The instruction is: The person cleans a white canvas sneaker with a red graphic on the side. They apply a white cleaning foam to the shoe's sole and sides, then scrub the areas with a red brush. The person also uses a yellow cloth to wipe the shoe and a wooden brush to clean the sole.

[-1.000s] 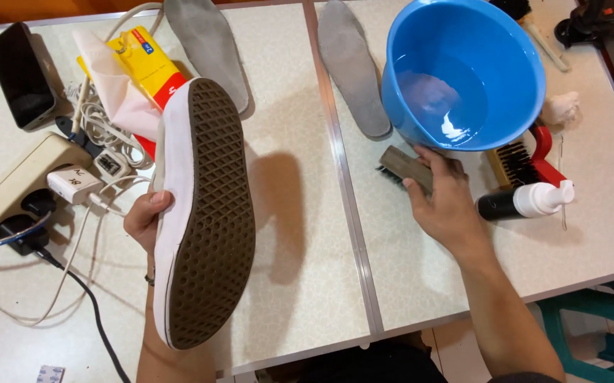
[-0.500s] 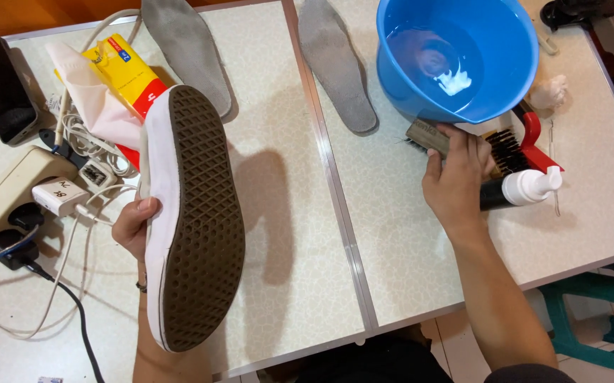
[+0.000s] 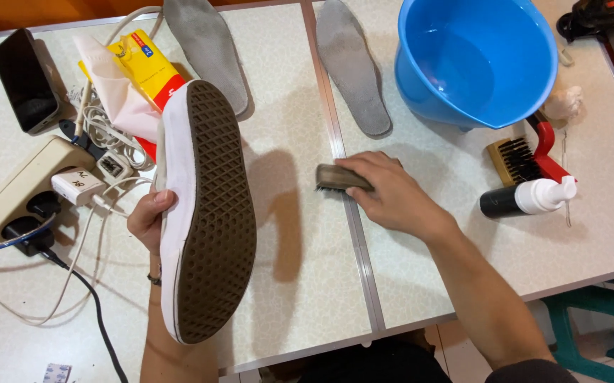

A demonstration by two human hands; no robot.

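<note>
Low in the left half of the frame, left hand gripping a white sneaker by its side, brown waffle sole turned up, toe toward the bottom edge. At centre, right hand curled down over a small brush, pressing it to the speckled table near the metal seam. Right of that, a black bottle with white pump beside a red-handled brush. Farther up, two grey insoles, a blue basin of water; at upper left, a phone, power strip, yellow box.
</note>
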